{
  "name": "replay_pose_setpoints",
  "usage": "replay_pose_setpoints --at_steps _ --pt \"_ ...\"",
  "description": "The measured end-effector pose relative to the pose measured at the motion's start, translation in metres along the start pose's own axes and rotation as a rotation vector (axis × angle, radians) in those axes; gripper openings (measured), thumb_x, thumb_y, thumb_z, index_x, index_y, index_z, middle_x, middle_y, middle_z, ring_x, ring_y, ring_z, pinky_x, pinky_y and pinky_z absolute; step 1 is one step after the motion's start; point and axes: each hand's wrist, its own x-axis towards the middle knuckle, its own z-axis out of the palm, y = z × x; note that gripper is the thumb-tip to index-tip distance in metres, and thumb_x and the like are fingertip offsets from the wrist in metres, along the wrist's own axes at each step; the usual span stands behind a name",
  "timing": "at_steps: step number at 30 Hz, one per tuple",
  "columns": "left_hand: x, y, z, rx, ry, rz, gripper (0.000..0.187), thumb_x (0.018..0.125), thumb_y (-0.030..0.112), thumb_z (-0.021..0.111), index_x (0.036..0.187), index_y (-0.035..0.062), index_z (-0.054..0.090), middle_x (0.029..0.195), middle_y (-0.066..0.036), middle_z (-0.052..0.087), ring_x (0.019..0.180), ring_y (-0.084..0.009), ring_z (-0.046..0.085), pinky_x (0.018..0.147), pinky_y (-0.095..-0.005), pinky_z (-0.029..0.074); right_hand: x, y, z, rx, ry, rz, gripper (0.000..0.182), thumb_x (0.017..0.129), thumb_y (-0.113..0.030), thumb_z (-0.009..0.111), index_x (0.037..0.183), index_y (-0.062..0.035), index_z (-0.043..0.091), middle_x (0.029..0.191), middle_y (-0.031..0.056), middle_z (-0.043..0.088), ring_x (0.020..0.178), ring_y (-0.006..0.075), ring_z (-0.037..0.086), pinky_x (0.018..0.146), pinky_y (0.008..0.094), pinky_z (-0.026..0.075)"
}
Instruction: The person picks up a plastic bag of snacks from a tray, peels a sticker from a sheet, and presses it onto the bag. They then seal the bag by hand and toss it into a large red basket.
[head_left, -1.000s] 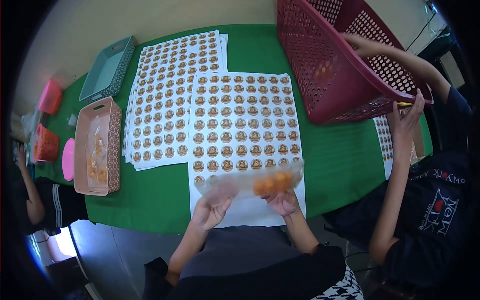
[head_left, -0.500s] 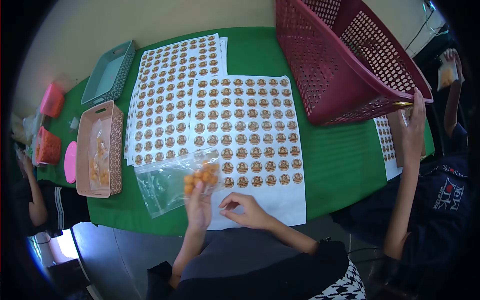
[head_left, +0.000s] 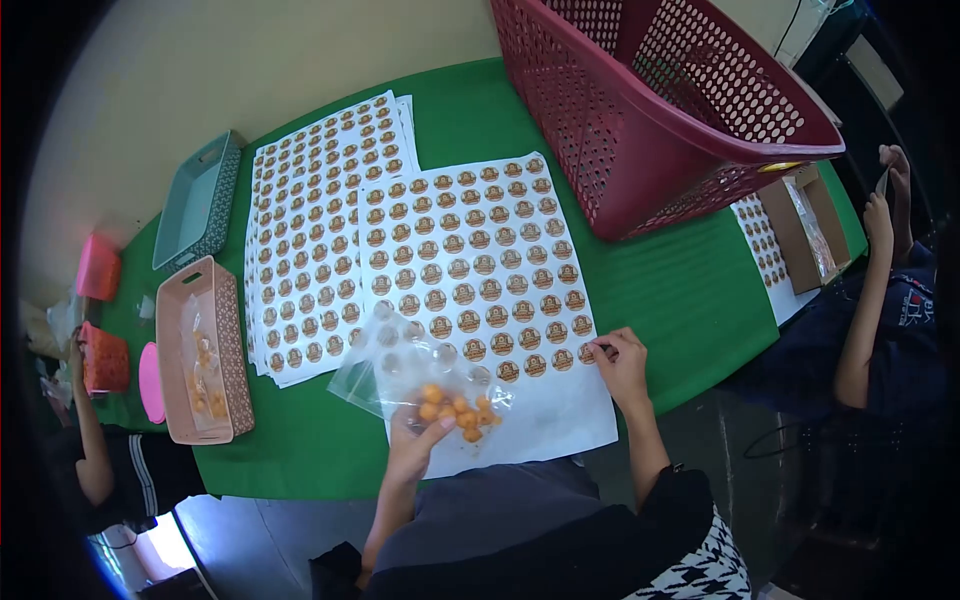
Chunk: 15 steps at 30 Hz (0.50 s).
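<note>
My left hand [head_left: 412,448] grips a clear zip-lock bag [head_left: 365,378], thumb on top, close over the lower part of a sticker sheet [head_left: 570,415]. Round orange snack balls [head_left: 460,408] are gathered at the bag's right end. At the sheet's right edge, my right hand [head_left: 626,372] has thumb and forefinger pinched on a round brown sticker [head_left: 587,353] at the end of the lowest row. Rows of the same stickers cover the rest of the sheet, some seen through the bag.
More sticker sheets [head_left: 310,200] lie behind. Left stand a pink basket [head_left: 240,400] with bagged snacks, a teal basket [head_left: 205,200] and orange tubs [head_left: 103,357]. A large maroon basket [head_left: 640,170] stands back right, near a cardboard box [head_left: 795,225]. People are at both sides.
My right hand has moved right from beside the bag to the sheet's edge sticker. The bag has tilted, its zip end higher. The person at right has let go of the maroon basket.
</note>
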Motion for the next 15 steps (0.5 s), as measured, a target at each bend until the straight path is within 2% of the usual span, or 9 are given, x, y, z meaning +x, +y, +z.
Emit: replay_pose_setpoints --at_steps 6,12,15 --pt "0.005 0.000 0.014 0.060 -0.125 -0.026 0.034 0.070 0.002 0.060 0.101 -0.0012 0.047 0.094 -0.010 0.054 0.089 -0.0162 0.053 0.080 -0.0293 0.041 0.005 0.001 -0.003 -0.026 -0.042 -0.048 0.005 0.066 -0.001 0.062 0.068 0.0009 0.059 0.067 0.0096 0.050 0.049 0.0160 0.051 0.047 0.0259 0.042" --pt "0.004 -0.002 0.008 0.084 -0.119 -0.023 0.034 0.071 0.002 0.059 0.102 -0.0023 0.047 0.096 -0.010 0.054 0.089 -0.0159 0.052 0.080 -0.0292 0.041 0.013 -0.001 -0.005 -0.021 -0.149 0.000 0.007 0.065 -0.001 0.059 0.067 0.0026 0.054 0.069 0.0106 0.049 0.053 0.0171 0.051 0.050 0.0259 0.042" --pt "0.004 0.002 0.006 0.127 -0.086 -0.030 0.034 0.071 0.002 0.059 0.102 -0.0030 0.047 0.095 -0.010 0.054 0.089 -0.0161 0.052 0.080 -0.0289 0.041 0.011 -0.005 -0.009 -0.016 -0.227 -0.065 0.008 0.066 -0.003 0.057 0.069 0.0025 0.052 0.070 0.0103 0.049 0.056 0.0173 0.050 0.053 0.0264 0.042"
